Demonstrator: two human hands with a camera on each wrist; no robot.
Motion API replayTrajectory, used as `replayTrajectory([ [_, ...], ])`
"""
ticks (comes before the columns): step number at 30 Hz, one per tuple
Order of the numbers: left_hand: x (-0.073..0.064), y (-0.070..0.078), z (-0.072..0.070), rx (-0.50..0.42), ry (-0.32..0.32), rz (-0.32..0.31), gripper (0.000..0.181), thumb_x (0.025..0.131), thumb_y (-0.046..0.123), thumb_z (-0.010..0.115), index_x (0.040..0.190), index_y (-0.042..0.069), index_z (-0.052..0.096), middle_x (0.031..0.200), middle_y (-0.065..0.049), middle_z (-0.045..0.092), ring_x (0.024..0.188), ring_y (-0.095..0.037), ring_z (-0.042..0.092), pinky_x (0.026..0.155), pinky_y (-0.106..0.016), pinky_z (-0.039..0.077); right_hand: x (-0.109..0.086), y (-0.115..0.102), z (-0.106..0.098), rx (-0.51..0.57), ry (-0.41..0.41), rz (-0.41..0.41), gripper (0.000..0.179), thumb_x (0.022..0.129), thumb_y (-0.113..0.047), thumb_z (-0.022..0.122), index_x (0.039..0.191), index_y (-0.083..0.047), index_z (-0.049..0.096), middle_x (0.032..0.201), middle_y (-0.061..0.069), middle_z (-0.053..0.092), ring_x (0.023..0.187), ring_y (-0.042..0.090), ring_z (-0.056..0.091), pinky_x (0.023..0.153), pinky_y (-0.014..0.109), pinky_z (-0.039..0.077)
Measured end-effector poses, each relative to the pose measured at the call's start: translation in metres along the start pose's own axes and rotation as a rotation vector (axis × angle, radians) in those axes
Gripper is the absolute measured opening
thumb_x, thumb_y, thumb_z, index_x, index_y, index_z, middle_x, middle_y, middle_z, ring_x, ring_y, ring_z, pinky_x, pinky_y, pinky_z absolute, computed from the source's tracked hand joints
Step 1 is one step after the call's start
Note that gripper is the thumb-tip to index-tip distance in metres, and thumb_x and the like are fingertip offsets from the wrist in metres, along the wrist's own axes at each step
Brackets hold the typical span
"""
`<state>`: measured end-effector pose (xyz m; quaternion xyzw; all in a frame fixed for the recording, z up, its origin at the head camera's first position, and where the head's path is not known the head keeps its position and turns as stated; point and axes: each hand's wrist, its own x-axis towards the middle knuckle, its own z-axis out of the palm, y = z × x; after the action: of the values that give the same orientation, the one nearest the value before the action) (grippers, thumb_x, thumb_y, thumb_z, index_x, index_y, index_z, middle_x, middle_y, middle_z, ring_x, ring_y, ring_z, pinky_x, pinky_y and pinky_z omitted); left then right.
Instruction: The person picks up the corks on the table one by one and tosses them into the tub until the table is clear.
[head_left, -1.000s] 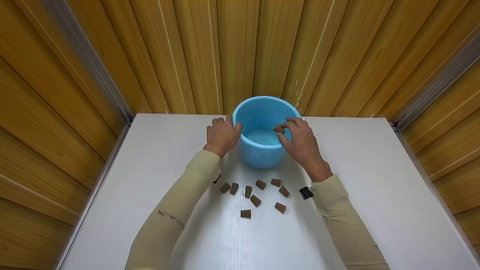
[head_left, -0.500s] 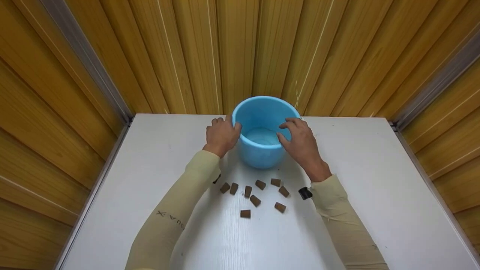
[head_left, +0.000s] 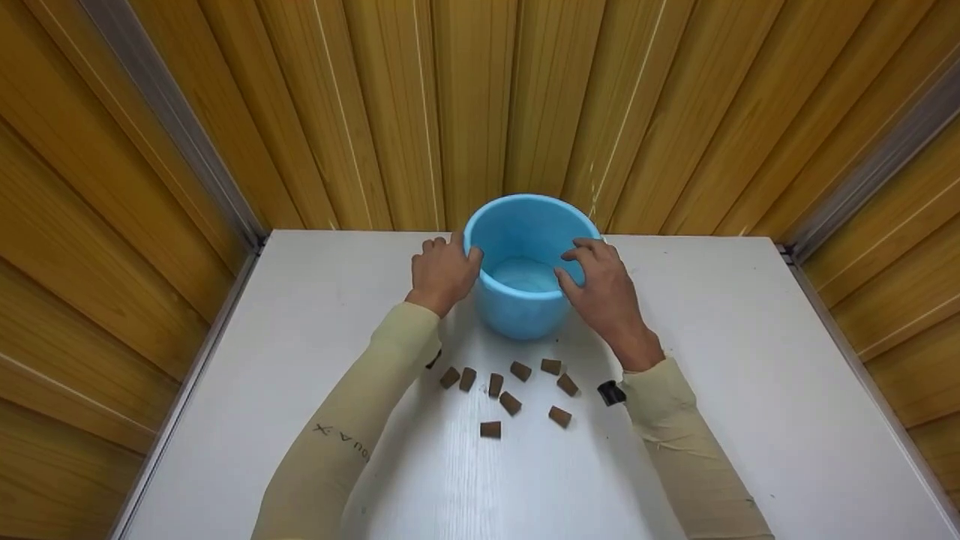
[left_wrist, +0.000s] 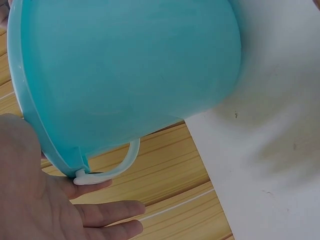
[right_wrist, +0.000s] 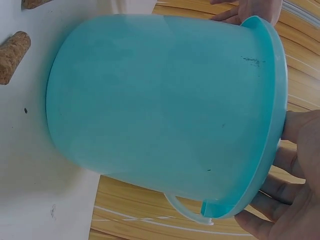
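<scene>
A light-blue bucket (head_left: 523,311) stands upright toward the back of the white table. My left hand (head_left: 442,274) grips its left rim, with the thumb at the rim and the other fingers outside; in the left wrist view these fingers lie by the white handle (left_wrist: 117,171). Over the right front rim is my right hand (head_left: 602,289), thumb and forefinger parted with nothing between them. Several brown tapered corks (head_left: 510,403) lie scattered in front of the bucket. The near wall hides part of the bucket's floor.
Wood-patterned panels (head_left: 480,97) rise behind the table (head_left: 337,300) and along both sides. Grey metal strips run down the corners. In the right wrist view, a cork (right_wrist: 12,57) lies close to the bucket's base.
A second ago my right hand pinched a cork over the bucket; it has let go, and that cork is out of sight. The left hand has kept its place on the rim.
</scene>
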<state>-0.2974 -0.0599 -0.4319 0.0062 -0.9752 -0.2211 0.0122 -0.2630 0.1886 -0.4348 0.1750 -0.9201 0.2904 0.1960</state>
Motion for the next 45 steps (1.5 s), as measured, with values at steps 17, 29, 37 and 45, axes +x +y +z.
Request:
replayTrajectory([
  [17,-0.001,-0.001,-0.002,-0.023,-0.006,-0.020,0.058,0.110,0.044,0.042,0.151,0.005,0.055,0.132,-0.017,0.066,0.121,-0.033,0.056,0.106,-0.056,0.047,-0.027,-0.008,-0.010,0.108,0.098,-0.040,0.030,0.095,-0.011,0.081,0.120,0.003,0.072,0.140,0.021,0.061,0.138,0.040,0.052,0.110,0.060,0.045],
  [29,-0.002,0.000,-0.004,-0.023,0.012,0.009,0.055,0.108,0.041,0.040,0.144,0.004,0.059,0.125,-0.018,0.068,0.118,-0.034,0.057,0.102,-0.056,0.049,-0.051,-0.011,-0.011,0.140,0.166,-0.086,0.028,0.094,-0.007,0.081,0.118,0.003,0.073,0.137,0.022,0.062,0.132,0.039,0.056,0.107,0.056,0.050],
  [37,-0.001,0.001,-0.004,-0.017,0.006,0.008,0.057,0.108,0.042,0.040,0.145,0.003,0.059,0.128,-0.019,0.067,0.120,-0.035,0.056,0.103,-0.057,0.048,-0.069,-0.011,-0.009,0.151,0.195,-0.078,0.031,0.090,-0.002,0.084,0.119,0.002,0.073,0.137,0.019,0.062,0.132,0.036,0.056,0.108,0.053,0.049],
  [45,0.001,0.003,-0.003,-0.025,-0.002,0.010,0.057,0.109,0.043,0.042,0.146,0.004,0.058,0.130,-0.019,0.066,0.122,-0.035,0.055,0.104,-0.057,0.047,-0.087,-0.001,-0.003,0.144,0.162,0.008,0.032,0.090,-0.003,0.084,0.119,0.002,0.072,0.139,0.021,0.061,0.133,0.039,0.056,0.109,0.056,0.048],
])
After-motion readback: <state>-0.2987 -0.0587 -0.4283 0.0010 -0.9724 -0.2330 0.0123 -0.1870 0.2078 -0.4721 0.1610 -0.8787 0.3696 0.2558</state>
